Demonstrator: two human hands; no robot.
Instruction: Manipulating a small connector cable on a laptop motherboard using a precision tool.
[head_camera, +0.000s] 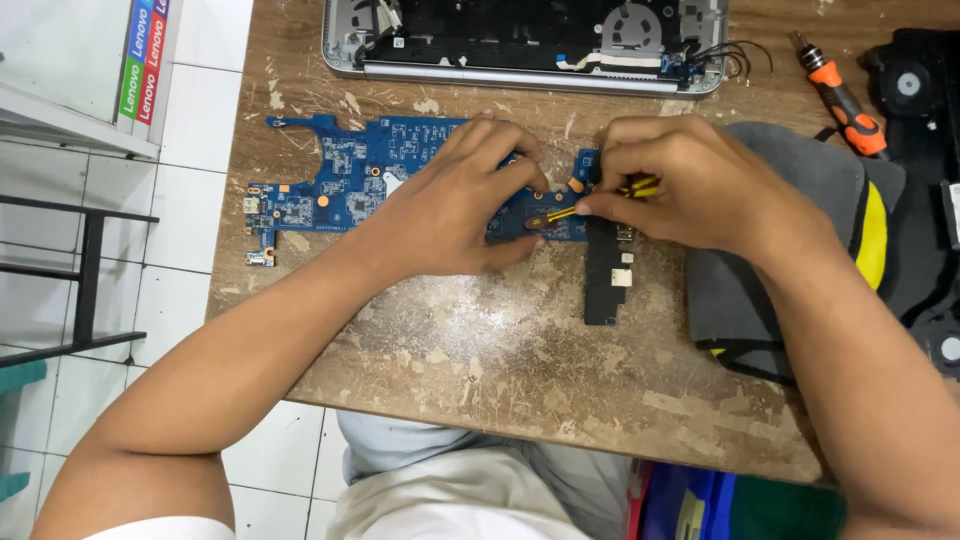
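Note:
A blue laptop circuit board (340, 180) lies flat on the worn wooden table (500, 350). My left hand (455, 205) presses down on the board's right half, fingers spread over it. My right hand (680, 185) pinches a thin yellow tool (600, 203) whose tip touches the board near its right end. A black narrow part (608, 270) lies just below the board's right edge, under my right hand.
An opened laptop chassis (520, 45) sits at the table's far edge. An orange-and-black screwdriver (840, 95) lies at the far right. A grey and yellow cloth bag (800, 230) lies under my right forearm, black parts (915, 120) beyond it. White tiled floor and a black rack are on the left.

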